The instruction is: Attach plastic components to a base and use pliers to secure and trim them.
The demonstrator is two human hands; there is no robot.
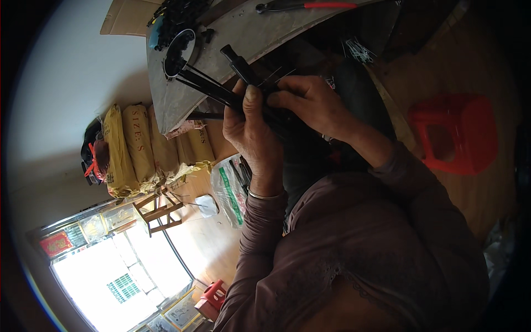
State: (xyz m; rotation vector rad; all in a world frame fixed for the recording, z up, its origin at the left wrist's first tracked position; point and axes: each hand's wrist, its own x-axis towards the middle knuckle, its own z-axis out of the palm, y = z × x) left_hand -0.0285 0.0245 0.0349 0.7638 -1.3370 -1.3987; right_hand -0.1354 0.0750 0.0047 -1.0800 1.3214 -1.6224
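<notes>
My left hand is closed around a bundle of long black rods with its thumb pressed on top. From beside that thumb a black tubular piece with a stepped, handle-like end points up toward the table. My right hand is close by on the right, thumb and forefinger pinched against the dark piece. What lies between those fingertips is hidden. Thin pale wires stick up just beyond them. The lower part of the held piece blends into my dark trousers.
A grey worktop ahead carries a round dish of small black parts and red-handled pliers. Thin white wire pieces lie at upper right. A red plastic stool stands right; yellow-brown sacks and a wooden stool are left.
</notes>
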